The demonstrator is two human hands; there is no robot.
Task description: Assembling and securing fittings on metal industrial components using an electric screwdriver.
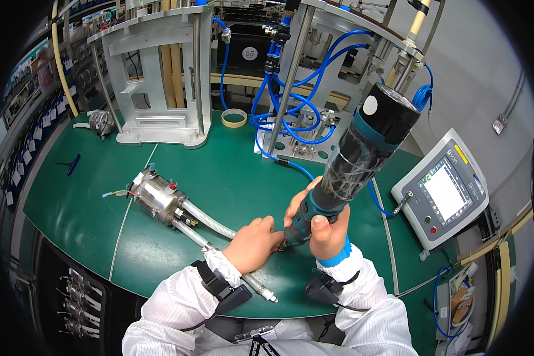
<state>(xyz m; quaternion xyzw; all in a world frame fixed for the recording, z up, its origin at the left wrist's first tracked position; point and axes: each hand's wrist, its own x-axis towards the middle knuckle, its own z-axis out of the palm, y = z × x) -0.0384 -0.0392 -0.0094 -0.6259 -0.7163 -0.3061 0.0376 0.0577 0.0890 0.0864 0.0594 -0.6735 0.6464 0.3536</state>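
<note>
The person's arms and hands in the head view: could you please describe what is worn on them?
Both hands, the left hand and the right hand, are bare, without gloves. Both forearms are in white sleeves with fine stripes and gathered cuffs. A small black box is strapped at the left wrist, and another black box at the right, each trailing a thin black cable. The right wrist also has a blue band.

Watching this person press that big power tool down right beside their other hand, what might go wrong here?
The power tool tip sits right against the left hand, so a slip might catch those fingers. The right hand grips it low while its heavy top leans away, so it may twist. The braided hose could shift under the pressure.
</note>
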